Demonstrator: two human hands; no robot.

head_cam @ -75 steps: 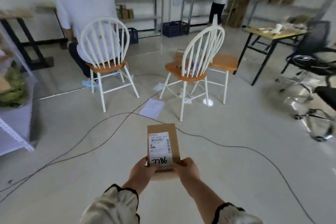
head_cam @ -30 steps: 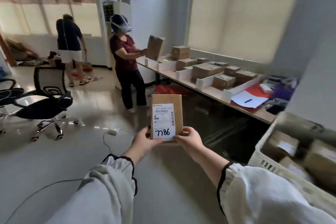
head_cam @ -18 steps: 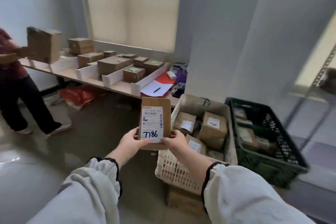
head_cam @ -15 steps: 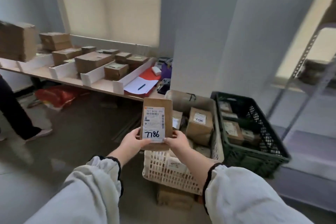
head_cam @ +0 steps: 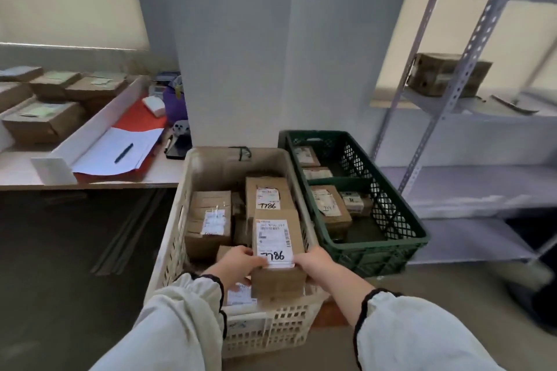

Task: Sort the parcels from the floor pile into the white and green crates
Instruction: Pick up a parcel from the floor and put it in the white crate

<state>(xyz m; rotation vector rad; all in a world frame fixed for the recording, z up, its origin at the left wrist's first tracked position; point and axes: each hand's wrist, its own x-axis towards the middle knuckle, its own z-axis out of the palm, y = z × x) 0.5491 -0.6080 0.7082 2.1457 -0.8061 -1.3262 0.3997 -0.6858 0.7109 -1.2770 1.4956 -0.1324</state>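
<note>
- your left hand (head_cam: 238, 262) and right hand (head_cam: 313, 262) each grip a near corner of a brown parcel (head_cam: 275, 250), fingers at the edge of its white label (head_cam: 272, 238) marked 7786.
- the parcel is inside the white crate (head_cam: 177, 220), at its near right side, label up; you cannot tell whether it rests on the boxes below.
- just beyond it lies another parcel (head_cam: 268, 193), also marked 7786.
- the green crate (head_cam: 376, 253) stands just beside the white one, on the right, holding a few boxes.
- farther left, a table (head_cam: 90, 181) with a pen (head_cam: 123, 153) on paper; far right, a metal shelf rack (head_cam: 461, 75).
</note>
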